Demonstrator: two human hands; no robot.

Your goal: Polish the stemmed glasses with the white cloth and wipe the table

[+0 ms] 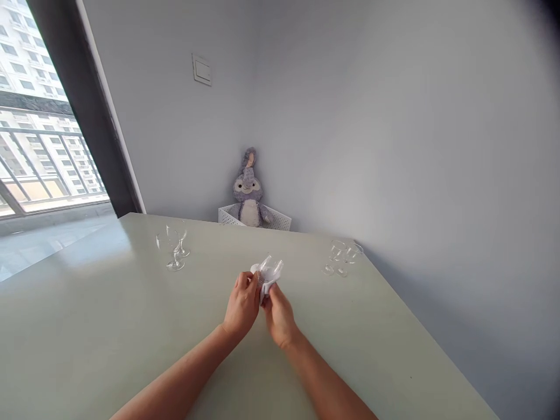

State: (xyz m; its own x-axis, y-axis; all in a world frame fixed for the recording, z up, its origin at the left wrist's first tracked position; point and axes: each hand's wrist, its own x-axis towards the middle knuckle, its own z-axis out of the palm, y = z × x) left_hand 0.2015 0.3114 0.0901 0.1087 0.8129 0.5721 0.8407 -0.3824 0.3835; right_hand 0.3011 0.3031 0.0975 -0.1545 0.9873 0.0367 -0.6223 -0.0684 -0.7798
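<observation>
Over the middle of the table, my two hands are close together around a clear glass (275,268) and a white cloth (266,288). The glass is tilted, its rim pointing away from me; my fingers and the cloth hide its lower part. My left hand (242,303) is closed on the side of the glass, with a bit of white cloth showing by its fingertips. Wrapped from the other side, my right hand (279,315) presses the cloth against the glass with its thumb on top.
Two stemmed glasses (175,263) stand on the left of the pale green table (109,326). Two more stemmed glasses (342,272) stand near its right edge. Behind the far edge, a plush rabbit (250,211) sits in a white basket (283,221) against the wall.
</observation>
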